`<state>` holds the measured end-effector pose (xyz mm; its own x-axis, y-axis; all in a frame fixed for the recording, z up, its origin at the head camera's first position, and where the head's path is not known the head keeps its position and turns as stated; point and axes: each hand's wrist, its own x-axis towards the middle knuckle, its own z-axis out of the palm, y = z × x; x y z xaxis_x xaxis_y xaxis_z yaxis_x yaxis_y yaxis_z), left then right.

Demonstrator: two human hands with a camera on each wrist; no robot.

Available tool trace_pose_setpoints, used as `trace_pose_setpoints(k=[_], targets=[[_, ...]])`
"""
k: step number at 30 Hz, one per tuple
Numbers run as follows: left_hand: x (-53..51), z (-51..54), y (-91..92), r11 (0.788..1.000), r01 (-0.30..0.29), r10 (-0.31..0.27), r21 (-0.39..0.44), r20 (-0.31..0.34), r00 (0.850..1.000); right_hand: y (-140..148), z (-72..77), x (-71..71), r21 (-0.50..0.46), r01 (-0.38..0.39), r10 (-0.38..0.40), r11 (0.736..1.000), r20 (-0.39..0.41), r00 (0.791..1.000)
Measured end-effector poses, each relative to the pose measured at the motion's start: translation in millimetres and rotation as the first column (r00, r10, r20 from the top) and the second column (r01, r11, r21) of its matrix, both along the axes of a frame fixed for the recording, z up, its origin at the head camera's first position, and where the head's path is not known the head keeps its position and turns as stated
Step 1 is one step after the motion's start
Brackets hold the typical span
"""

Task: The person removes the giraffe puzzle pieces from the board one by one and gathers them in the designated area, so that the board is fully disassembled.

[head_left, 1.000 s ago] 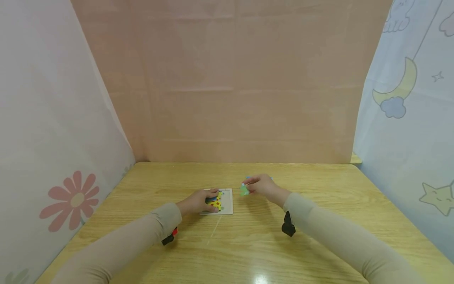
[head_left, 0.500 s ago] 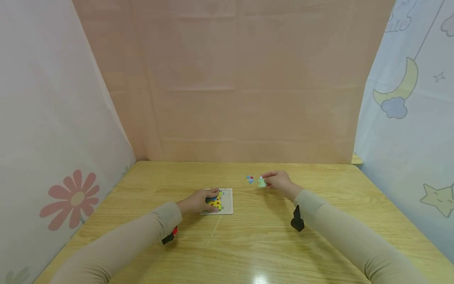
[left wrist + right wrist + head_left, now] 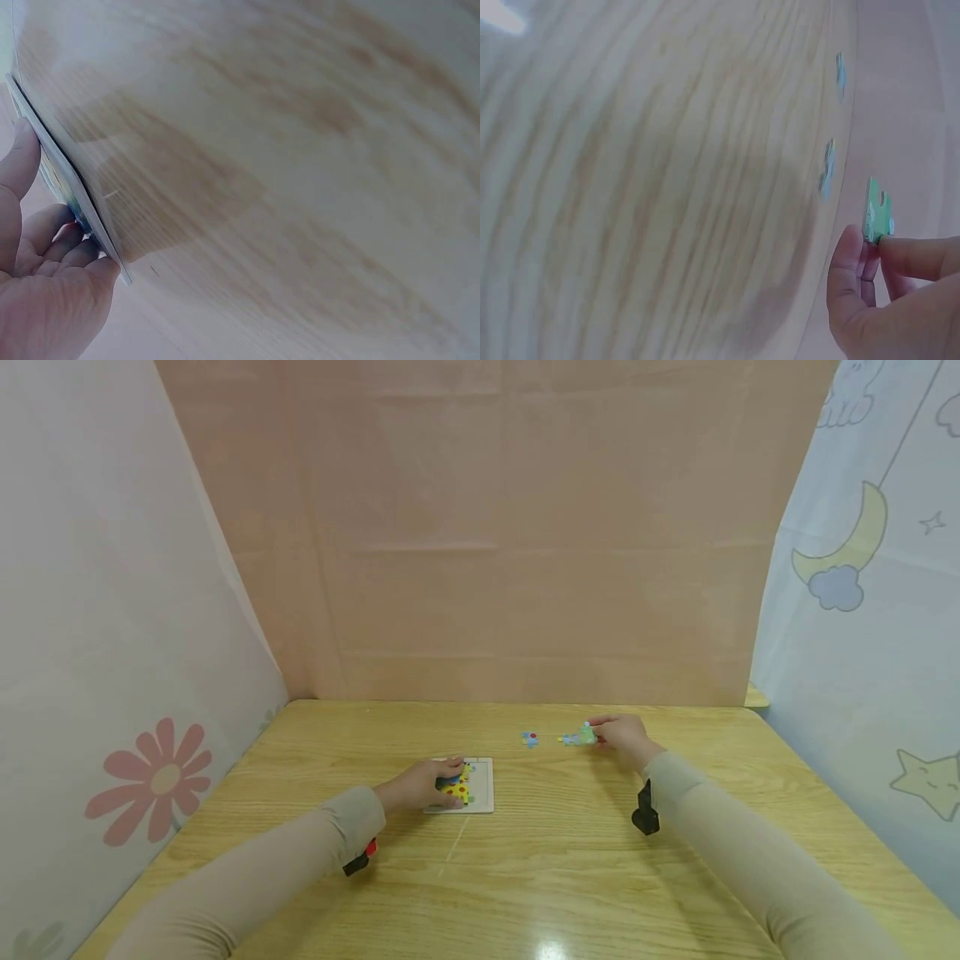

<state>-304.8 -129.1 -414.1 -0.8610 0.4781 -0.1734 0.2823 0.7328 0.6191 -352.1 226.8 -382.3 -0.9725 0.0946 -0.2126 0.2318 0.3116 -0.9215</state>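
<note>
My left hand (image 3: 417, 783) lies over the left part of a white-framed jigsaw puzzle board (image 3: 486, 787), its thumb and bent fingers holding the board against the table. A yellow giraffe with red spots (image 3: 454, 790) shows between the thumb and fingers; the palm hides the rest. In the left wrist view the board (image 3: 71, 176) appears edge-on. At the back right, my right hand (image 3: 624, 735) pinches a green puzzle piece (image 3: 877, 211) between thumb and fingertips, raised over the table in the right wrist view. Just left of it lie blue and yellow pieces (image 3: 569, 740).
Another blue puzzle piece with a red dot (image 3: 530, 739) lies farther left, behind the board. The wooden table (image 3: 525, 877) ends at a tan cloth backdrop (image 3: 487, 568). Printed curtains flank it on the left (image 3: 97, 610) and right (image 3: 847, 677).
My right hand has moved right and slightly back with the green piece, away from the board. Blue pieces earlier behind it now show. The left hand and board have stayed put.
</note>
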Motion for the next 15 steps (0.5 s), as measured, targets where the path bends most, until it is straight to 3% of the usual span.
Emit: trace_pose_setpoints(k=[6, 15], targets=[[1.0, 0.2, 0.9, 1.000, -0.013, 0.013, -0.011, 0.006, 1.000, 24, -7.6, -11.4, 0.083, 0.043, -0.045, 0.996, 0.023, 0.999], [-0.8, -0.8, -0.3, 1.000, 0.010, -0.010, -0.001, -0.010, 1.000, 46, -20.1, -31.0, 0.232, 0.117, -0.132, 0.966, 0.048, 0.990]])
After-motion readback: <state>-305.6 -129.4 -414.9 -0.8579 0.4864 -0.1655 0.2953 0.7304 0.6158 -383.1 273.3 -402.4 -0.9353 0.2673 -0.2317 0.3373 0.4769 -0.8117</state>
